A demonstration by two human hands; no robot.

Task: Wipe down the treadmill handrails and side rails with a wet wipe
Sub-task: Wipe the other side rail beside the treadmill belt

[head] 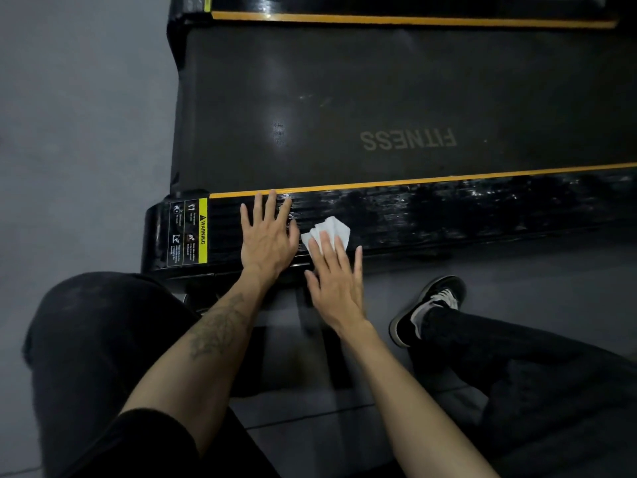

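Nearest: knees in dark trousers, a black shoe (425,307) on the grey floor (79,139). Right hand (336,282), fingers straight, presses a crumpled white wet wipe (327,231) flat onto the near side rail (448,210). Left hand (267,232) just beside it, fingers spread, palm flat on the same rail, next to the yellow warning label (189,231). Beyond: orange edge stripe (413,181), dark belt (344,98) marked FITNESS, then the far side rail (379,8).
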